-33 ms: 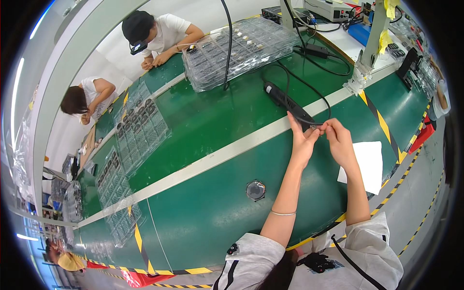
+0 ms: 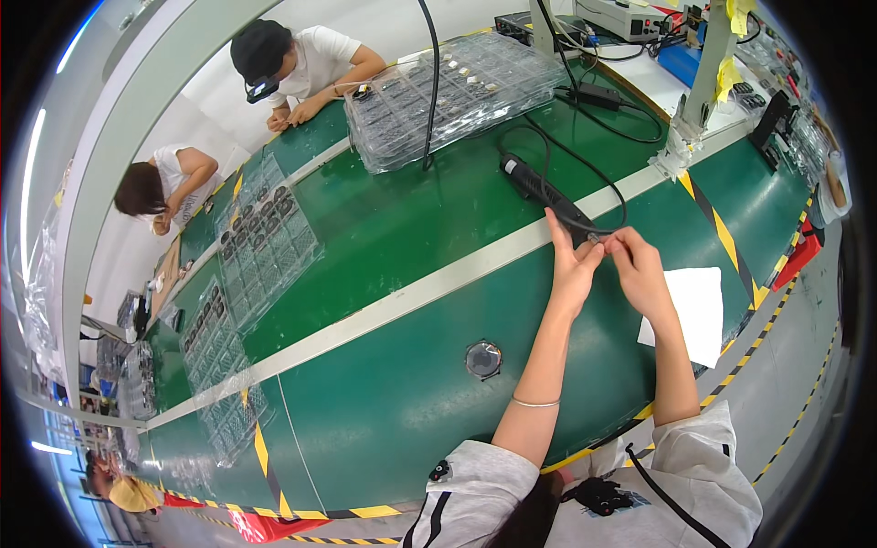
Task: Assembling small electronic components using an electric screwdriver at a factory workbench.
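Observation:
Both my hands are at the lower end of a long black corded tool (image 2: 541,190), which slants across the pale strip of the green bench. My left hand (image 2: 574,274) grips that end, one finger stretched along its side and the thumb near its tip. Against the same tip, my right hand (image 2: 639,265) pinches with thumb and fingers closed; a tiny shiny piece shows there, too small to name. The tool's black cable loops just above my fingers. Left of my left forearm, a round dark watch-like disc (image 2: 482,360) lies on the bench.
A white sheet (image 2: 694,315) lies beside my right forearm. Clear plastic trays (image 2: 452,100) are stacked at the back, and more trays (image 2: 265,251) with dark round parts lie left. Black cables hang over the bench. Two people work at the far left side. A metal post (image 2: 699,100) stands right.
The black tool and its cable have shifted very slightly. My hands are almost where they were, still at the tool's lower end.

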